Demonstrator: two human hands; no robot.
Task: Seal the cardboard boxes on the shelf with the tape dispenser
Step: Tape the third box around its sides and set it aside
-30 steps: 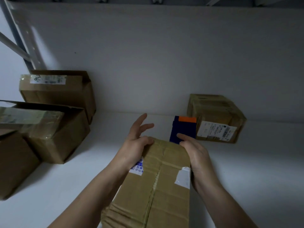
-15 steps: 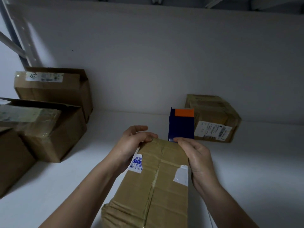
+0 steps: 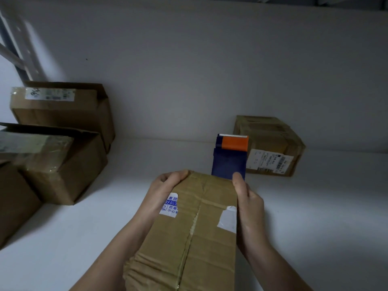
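Right, two hands, five boxes, one tape dispenser.
The left hand curls over the near box's far left corner, and the right hand grips its far right edge. Just behind, the tape dispenser stands, base hidden by that box. Left: cut-off box, open-flapped box, rear box. Far right: labelled box on the white shelf.

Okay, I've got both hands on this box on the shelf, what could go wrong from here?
1. The tape dispenser stands just past the box; sliding the box forward could topple it.
2. The left hand and right hand both grip the box, so freeing one to take the dispenser may let the flaps lift.
3. The centre seam looks ragged; new tape might stick poorly.
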